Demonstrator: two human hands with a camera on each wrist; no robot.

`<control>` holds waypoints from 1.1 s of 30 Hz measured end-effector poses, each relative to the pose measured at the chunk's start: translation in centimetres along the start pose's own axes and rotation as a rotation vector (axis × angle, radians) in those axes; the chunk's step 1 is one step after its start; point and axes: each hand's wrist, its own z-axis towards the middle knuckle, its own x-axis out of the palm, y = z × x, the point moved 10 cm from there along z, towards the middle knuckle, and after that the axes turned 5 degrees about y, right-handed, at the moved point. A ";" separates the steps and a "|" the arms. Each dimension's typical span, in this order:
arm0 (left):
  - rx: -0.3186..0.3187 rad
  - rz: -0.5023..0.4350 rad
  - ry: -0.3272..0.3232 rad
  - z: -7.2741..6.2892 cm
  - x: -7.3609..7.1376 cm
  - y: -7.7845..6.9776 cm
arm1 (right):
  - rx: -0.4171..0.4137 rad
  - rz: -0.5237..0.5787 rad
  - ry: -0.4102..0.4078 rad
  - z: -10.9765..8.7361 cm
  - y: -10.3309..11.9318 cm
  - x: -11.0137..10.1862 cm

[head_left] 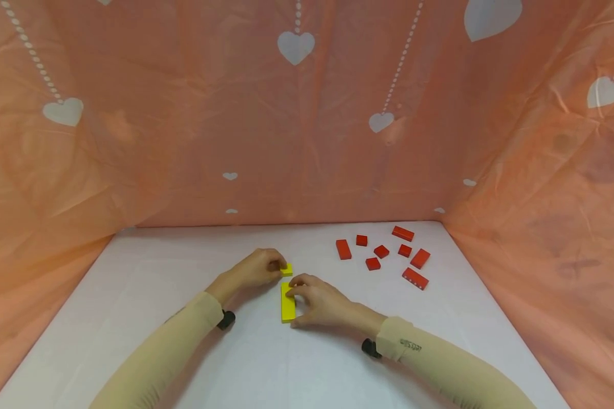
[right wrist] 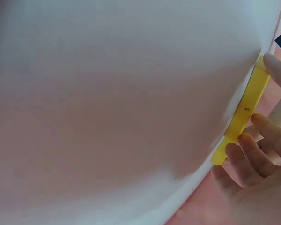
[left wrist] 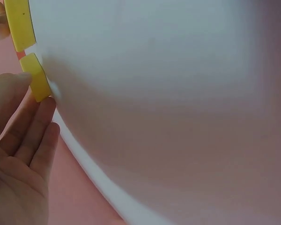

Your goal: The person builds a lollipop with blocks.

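Observation:
In the head view a small yellow block (head_left: 287, 271) lies on the white table, and my left hand (head_left: 256, 268) pinches it from the left. The left wrist view shows the thumb on one face of this block (left wrist: 36, 79) and fingertips at its end. Just nearer to me lies a long yellow block (head_left: 287, 309), lengthwise toward me. From its right side my right hand (head_left: 319, 301) holds it, the thumb at the near end and the fingers toward the far end. In the right wrist view the thumb touches one end of the long block (right wrist: 246, 105). A narrow gap separates the two blocks in the head view.
Several red blocks lie scattered at the back right, among them a long one (head_left: 343, 249), a small cube (head_left: 373, 263) and a dotted one (head_left: 415, 278). Orange-pink cloth with white hearts (head_left: 295, 48) surrounds the white table (head_left: 158, 272) at the back and sides.

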 end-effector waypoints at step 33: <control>0.049 0.004 0.042 -1.4 1.0 -1.2 | -0.017 0.013 -0.017 -0.2 0.2 -0.2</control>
